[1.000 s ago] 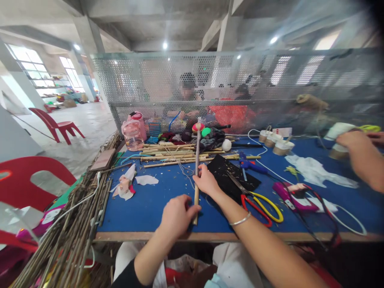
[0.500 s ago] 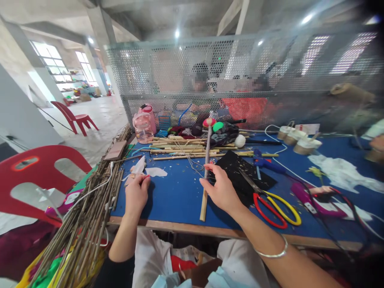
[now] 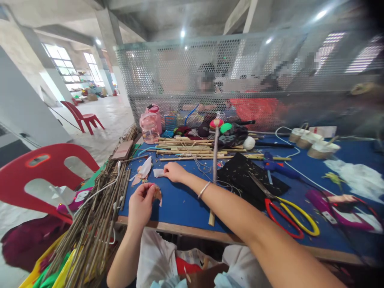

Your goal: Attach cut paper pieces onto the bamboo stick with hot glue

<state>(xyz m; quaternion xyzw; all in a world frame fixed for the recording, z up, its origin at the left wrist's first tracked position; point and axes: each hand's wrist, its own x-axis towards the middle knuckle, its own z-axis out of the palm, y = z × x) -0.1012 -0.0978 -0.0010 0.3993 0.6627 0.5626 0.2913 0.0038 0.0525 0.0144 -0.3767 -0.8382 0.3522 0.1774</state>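
Note:
My left hand (image 3: 140, 203) is just above the blue tabletop near its front edge, thumb and finger pinched on a thin peach-brown scrap (image 3: 157, 195). My right hand (image 3: 177, 172) reaches across to the left, its fingertips closed on the edge of a small white scrap (image 3: 158, 173). Whether these scraps are paper or cloth I cannot tell. Beyond my left hand lies a small pile of white and peach scraps (image 3: 145, 168). A wooden stick (image 3: 215, 156) with a red-and-cream ball (image 3: 216, 123) at its far end rests to the right, partly hidden under my right forearm.
Large scissors (image 3: 279, 208) with red and yellow handles lie beside a black cloth (image 3: 237, 168). A blue glue gun (image 3: 279, 166) is behind them. Cut sticks (image 3: 186, 146) lie at the back, before a perforated metal screen (image 3: 168, 72). Long thin twigs (image 3: 93, 216) line the left side.
My right hand has left the wooden stick and moved left to the white scrap. My left hand has come nearer the front edge, a peach-brown scrap now showing in its pinch.

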